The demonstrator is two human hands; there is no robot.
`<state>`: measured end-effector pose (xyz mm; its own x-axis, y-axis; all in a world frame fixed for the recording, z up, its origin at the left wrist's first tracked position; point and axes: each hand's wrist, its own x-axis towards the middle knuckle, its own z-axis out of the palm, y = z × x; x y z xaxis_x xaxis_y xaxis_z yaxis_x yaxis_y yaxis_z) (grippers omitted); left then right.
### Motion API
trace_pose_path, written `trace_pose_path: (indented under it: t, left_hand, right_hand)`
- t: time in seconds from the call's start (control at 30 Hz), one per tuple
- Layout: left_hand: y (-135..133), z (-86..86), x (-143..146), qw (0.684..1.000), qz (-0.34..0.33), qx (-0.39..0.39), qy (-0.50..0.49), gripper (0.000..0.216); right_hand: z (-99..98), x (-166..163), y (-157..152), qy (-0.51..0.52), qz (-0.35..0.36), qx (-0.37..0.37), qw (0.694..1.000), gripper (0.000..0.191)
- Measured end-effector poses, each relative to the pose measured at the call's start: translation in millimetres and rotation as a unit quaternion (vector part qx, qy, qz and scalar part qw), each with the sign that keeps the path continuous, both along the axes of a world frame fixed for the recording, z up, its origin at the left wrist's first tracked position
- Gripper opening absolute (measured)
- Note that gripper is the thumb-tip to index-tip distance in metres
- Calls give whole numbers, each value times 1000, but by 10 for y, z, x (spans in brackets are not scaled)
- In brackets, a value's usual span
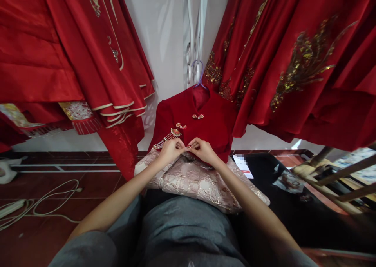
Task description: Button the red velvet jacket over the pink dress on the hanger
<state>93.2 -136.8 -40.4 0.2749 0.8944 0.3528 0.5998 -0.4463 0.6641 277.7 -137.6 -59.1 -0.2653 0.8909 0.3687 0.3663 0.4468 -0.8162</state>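
Observation:
A small red jacket (211, 122) hangs on a blue hanger (199, 77) in front of me, its lower part over a pink and gold brocade skirt (199, 182) on my lap. My left hand (170, 149) and my right hand (202, 150) meet at the jacket's front, fingers pinched together on the fabric at a small fastening. A gold fan brooch with pearl tassels (173, 134) hangs just above my left hand. A pearl button (198, 116) sits below the collar.
Red embroidered gowns hang at the left (73, 55) and right (293, 63). A white power strip and cable (38, 202) lie on the red tiled floor at left. A black bag (293, 204) and wooden chair legs (337, 177) stand to the right.

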Motion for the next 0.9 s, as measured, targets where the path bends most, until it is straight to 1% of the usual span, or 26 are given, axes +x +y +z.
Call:
trace_pose_path:
  t: [0.1, 0.27, 0.47, 0.67, 0.77, 0.83, 0.9]
  left_hand:
    - [29, -31, 1, 999, 2, -37, -27, 23]
    - [96, -77, -34, 996, 8, -87, -17, 27]
    - [158, -151, -57, 990, 9, -122, -71, 35]
    - [110, -174, -32, 995, -9, -68, -74, 31]
    - [79, -143, -14, 996, -29, -52, -73, 29]
    - [87, -75, -10, 996, -44, -48, -64, 29]
    - [131, 36, -21, 998, -35, -14, -53, 29]
  right_hand:
    - [-2, -2, -1, -5, 5, 0, 1000, 11]
    - [7, -51, -41, -9, -8, 0, 1000, 8]
    - [4, -80, -59, 5, -10, 10, 1000, 7]
    - [-27, -80, -38, 0, -13, 9, 1000, 7]
    - [1, -13, -9, -6, 3, 6, 1000, 10]
    - [58, 75, 13, -19, 31, -25, 999, 15]
    - [142, 186, 27, -29, 75, -86, 993, 17]
